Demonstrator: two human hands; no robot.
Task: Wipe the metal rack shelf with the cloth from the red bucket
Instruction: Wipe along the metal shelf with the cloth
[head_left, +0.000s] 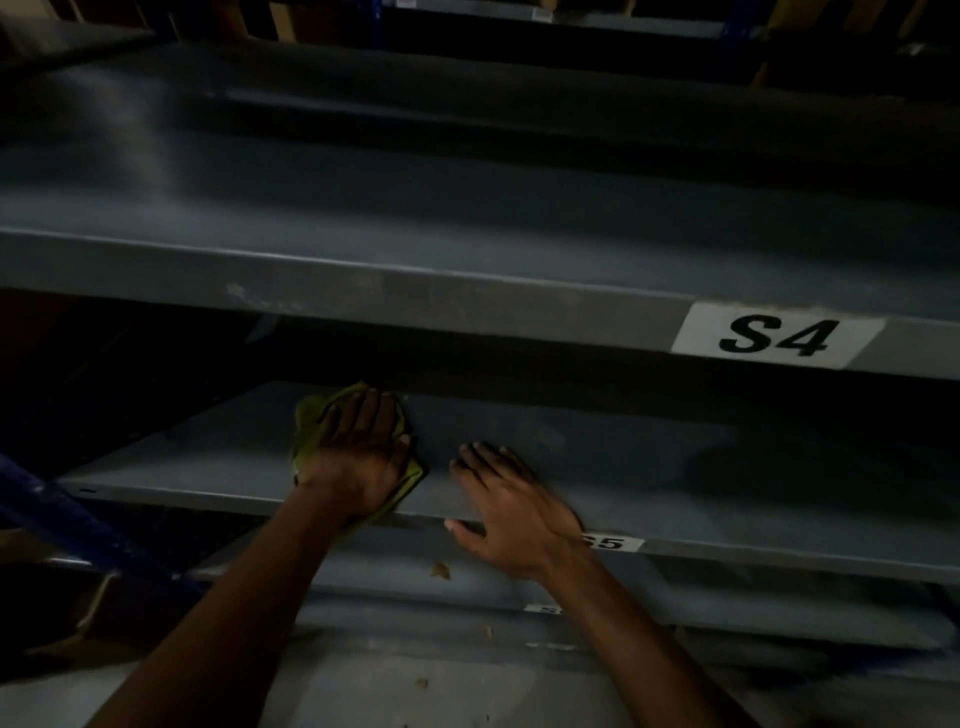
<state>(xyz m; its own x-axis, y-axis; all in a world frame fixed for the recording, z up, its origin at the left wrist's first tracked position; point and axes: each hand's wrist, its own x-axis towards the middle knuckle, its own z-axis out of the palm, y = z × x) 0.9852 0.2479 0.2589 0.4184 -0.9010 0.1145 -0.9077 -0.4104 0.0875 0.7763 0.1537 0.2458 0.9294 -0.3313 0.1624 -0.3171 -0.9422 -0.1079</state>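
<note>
A yellow-green cloth (310, 425) lies flat on the grey metal shelf (623, 457) labelled S5. My left hand (358, 452) presses down on the cloth, palm flat, fingers pointing into the shelf. My right hand (511, 506) rests flat on the shelf's front edge, just right of the cloth, fingers spread and holding nothing. The red bucket is not in view.
Above is the shelf marked S4 (769, 335), its front lip overhanging the hands. A blue rack upright (78, 525) slants at the lower left. Lower shelves (467, 577) carry small bits of debris. The lighting is dim.
</note>
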